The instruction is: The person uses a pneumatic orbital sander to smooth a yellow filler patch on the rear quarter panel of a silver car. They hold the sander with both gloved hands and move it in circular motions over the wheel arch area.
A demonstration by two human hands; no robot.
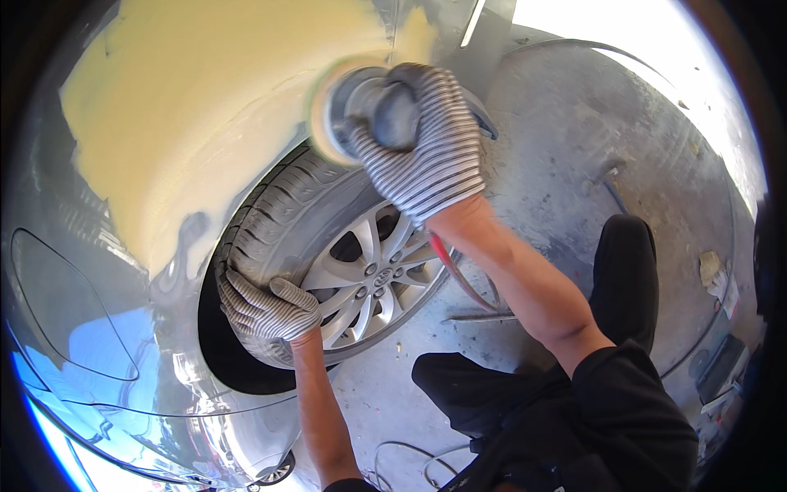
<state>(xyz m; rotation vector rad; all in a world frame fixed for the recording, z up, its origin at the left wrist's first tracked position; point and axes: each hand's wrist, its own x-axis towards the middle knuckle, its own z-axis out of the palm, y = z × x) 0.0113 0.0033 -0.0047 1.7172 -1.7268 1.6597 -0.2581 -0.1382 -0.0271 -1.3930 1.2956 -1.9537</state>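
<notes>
The round sanding pad (328,111) of the orbital sander (373,102) sits at twelve o'clock above the tyre (283,209), blurred with spin and pressed against the pale yellow body filler (188,107) that covers the wheel-arch panel. The right hand (426,139), in a grey striped glove, is wrapped tightly over the sander's body, fingers curled round it. Good sanding here, as I judge it, means keeping that pad flat to the filler, light even pressure, and following the arch's curve so the edge never digs in. At seven o'clock from the pad, the left hand (262,303), gloved the same way, lies fingers together and folded over the tyre tread, bracing the body; that support looks worth keeping for a steady stroke. The silver alloy wheel (373,275) shines just to the right of it. A red air hose (447,262) trails under the right forearm toward five o'clock, and it should stay clear of the pad. Beyond lies the grey concrete floor (574,139), with the glossy car body (98,344) at eight o'clock.
</notes>
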